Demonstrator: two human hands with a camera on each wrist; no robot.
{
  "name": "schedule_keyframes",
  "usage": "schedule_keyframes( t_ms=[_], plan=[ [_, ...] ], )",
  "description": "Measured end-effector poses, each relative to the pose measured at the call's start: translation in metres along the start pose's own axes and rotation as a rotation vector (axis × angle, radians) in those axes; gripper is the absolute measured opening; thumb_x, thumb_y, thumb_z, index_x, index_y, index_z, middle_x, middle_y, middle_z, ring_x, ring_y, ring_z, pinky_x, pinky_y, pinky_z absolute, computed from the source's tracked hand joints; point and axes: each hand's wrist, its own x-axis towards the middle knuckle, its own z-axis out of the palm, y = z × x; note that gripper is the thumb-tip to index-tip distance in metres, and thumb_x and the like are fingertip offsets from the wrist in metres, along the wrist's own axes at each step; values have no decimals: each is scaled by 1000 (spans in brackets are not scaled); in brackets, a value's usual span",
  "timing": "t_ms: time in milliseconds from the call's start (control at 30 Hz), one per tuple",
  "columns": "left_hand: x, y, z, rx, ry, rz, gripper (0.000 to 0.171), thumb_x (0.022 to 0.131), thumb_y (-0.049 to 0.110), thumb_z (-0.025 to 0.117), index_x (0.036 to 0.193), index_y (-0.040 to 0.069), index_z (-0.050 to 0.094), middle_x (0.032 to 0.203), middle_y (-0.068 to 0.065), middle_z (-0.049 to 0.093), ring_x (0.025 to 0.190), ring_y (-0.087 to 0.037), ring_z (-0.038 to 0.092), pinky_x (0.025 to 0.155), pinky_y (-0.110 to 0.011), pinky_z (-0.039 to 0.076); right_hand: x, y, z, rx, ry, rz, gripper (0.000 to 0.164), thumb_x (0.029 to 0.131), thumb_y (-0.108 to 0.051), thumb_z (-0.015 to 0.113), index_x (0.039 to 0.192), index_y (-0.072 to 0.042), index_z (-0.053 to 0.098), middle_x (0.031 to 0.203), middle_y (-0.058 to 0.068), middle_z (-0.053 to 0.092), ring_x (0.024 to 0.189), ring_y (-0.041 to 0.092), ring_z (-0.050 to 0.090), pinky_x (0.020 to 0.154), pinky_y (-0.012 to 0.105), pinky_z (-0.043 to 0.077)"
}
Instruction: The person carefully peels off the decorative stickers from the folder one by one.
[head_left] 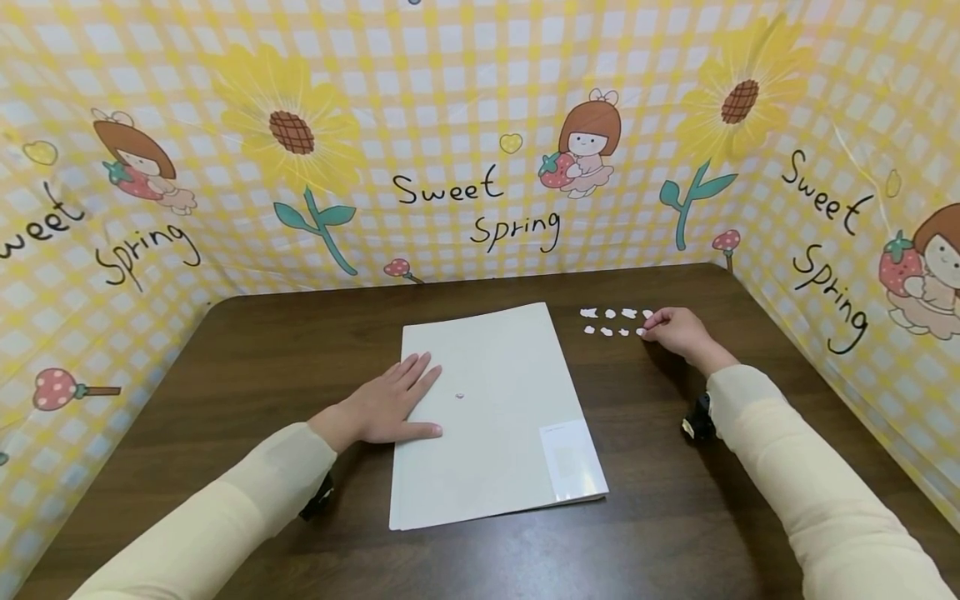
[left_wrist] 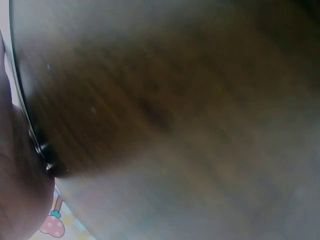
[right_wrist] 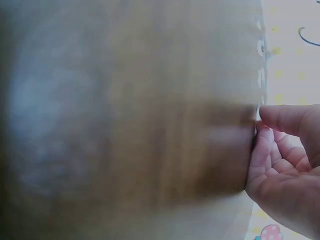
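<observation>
My left hand (head_left: 386, 406) rests with straight, spread fingers on the left side of a large off-white paper folder (head_left: 487, 475), thumb lying along its surface. At the folder's lower right corner is a glossy pale label (head_left: 573, 462), and a tiny dark mark (head_left: 460, 396) shows near its middle. Beyond its right edge, small white cutout pieces (head_left: 610, 314) lie in two short rows. My right hand (head_left: 681, 335) is at the right end of these rows, thumb and forefinger pinching a small white piece (head_left: 641, 332). The right wrist view shows the thumb (right_wrist: 282, 119) close to the curled fingers.
The dark brown wooden table (head_left: 300, 333) has rounded far corners. A yellow checked cloth (head_left: 450, 100) with printed flowers and figures stands around its back and sides. Black wrist cameras (head_left: 697, 419) hang beneath both pale sleeves.
</observation>
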Motion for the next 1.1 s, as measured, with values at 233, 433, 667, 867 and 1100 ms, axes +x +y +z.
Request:
schedule_keyframes(
  t_ms=[233,433,667,867,1100],
  plan=[
    [1,-1,0,2,8,-6,104,86,80,33,156,6,13,160,-19,5,146,-36,5,115,-48,14,0,5,-10,225,-70,8,29,95,-3,58,116,16,52,122,25,50,83,3,54,74,17,49],
    [1,0,0,-3,7,6,103,87,79,34,156,6,13,160,-20,4,146,-36,4,115,-48,13,-4,0,-12,316,-72,42,35,96,-6,59,122,15,49,114,15,55,86,3,58,80,20,51],
    [0,1,0,-2,5,2,102,87,78,35,156,6,13,160,-20,4,146,-36,4,115,-48,13,-11,-26,-3,368,-118,4,37,97,-6,58,124,15,45,108,8,56,93,8,58,93,33,48],
    [0,-1,2,-3,14,8,102,87,78,35,156,6,14,160,-20,5,146,-36,4,115,-48,13,-17,-54,14,351,-172,-26,37,96,-7,60,125,13,48,112,13,57,97,17,57,97,40,46],
    [0,-1,2,1,4,2,102,87,78,35,156,6,13,160,-20,4,146,-36,4,115,-48,13,-24,-84,44,339,-260,-61,39,95,-10,63,125,11,49,113,17,57,110,35,54,97,43,45]
  ],
)
